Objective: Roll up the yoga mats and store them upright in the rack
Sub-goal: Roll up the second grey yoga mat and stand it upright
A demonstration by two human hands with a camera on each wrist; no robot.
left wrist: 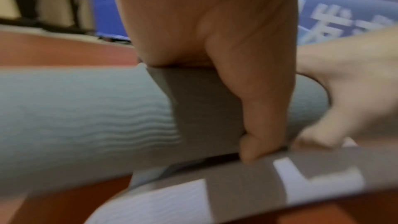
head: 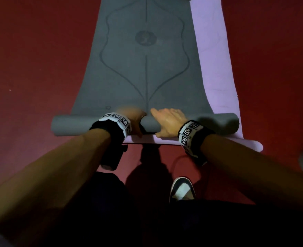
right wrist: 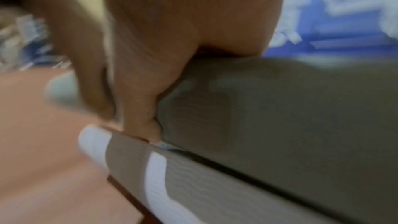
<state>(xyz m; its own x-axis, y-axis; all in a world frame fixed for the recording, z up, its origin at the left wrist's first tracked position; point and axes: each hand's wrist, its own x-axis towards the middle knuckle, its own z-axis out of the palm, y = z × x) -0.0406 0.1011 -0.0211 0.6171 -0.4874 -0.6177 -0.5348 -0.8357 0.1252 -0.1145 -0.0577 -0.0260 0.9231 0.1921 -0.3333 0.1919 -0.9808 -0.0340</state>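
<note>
Lying lengthwise on the red floor (head: pixel 31 68), partly rolled at the near end: grey mat (head: pixel 147 72), on top of a lilac mat (head: pixel 213 59) that juts out to the right and front. Pressing on the grey roll (head: pixel 66 124) near its middle, side by side: left hand (head: pixel 132 120) and right hand (head: pixel 168 122). Draped over the top of the roll, fingers (head: pixel 162 112) fairly straight and close together; thumbs down its near face, tips at the lilac mat.
</note>
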